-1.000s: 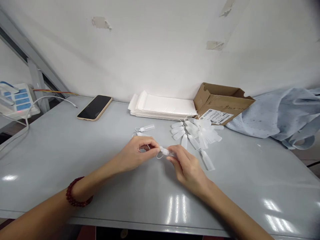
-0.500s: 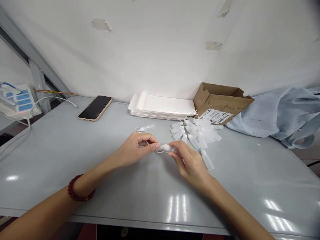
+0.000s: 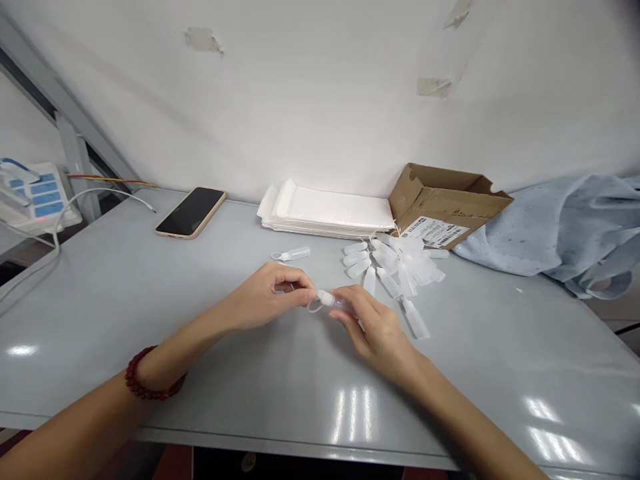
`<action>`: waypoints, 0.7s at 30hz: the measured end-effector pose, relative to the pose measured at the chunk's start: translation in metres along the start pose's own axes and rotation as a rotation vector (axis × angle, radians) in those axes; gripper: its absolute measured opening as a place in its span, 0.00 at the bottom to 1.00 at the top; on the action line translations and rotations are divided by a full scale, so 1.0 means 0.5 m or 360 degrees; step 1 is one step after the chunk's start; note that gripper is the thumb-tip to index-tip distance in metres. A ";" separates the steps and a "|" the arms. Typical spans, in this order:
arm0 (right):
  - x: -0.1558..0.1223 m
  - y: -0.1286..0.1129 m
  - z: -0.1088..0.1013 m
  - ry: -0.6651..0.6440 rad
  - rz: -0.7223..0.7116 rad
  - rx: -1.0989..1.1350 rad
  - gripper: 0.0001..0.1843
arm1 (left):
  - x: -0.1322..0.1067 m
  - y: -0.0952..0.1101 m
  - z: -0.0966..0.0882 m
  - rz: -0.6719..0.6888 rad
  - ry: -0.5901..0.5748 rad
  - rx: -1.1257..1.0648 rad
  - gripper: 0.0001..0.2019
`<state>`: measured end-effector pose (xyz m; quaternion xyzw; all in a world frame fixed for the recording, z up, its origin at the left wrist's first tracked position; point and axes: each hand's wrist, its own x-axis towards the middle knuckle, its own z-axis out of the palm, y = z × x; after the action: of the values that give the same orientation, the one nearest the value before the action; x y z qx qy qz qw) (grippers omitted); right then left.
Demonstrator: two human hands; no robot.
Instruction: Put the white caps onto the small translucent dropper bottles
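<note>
In the head view, a small clear plastic bottle (image 3: pixel 327 299) with a white cap end and a thin white loop lies between my two hands, just over the table. My right hand (image 3: pixel 373 320) grips its body between thumb and fingers. The thumb and forefinger of my left hand (image 3: pixel 280 293) pinch at the loop by the cap end. My fingertips hide part of the loop and of the bottle. Behind my left hand lies a similar bottle with a loop (image 3: pixel 295 254). A heap of such bottles (image 3: pixel 413 263) lies beyond my right hand, with one loose bottle (image 3: pixel 415 320) nearer me.
A stack of white envelopes (image 3: pixel 330 210) lies against the wall beside an open cardboard box (image 3: pixel 450 207). To the right is a bluish-grey cloth (image 3: pixel 545 227). At the left are a phone (image 3: pixel 191 213), a white cable (image 3: pixel 100 191) and a power strip (image 3: pixel 45 197).
Both hands have shifted slightly left with the bottle. The cap end shows more clearly between the fingertips, and the loop hangs at its left. The other things lie as before.
</note>
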<state>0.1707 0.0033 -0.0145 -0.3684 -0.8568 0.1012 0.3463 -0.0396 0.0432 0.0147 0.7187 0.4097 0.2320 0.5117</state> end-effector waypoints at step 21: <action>0.007 0.043 -0.027 -0.0311 0.0428 -0.0383 0.04 | 0.023 -0.062 -0.035 -0.0007 0.0825 0.1217 0.14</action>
<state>0.1901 0.0201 -0.0120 -0.5066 -0.8353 0.0788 0.1983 -0.0570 0.0666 -0.0085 0.7732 0.5819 0.2350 0.0910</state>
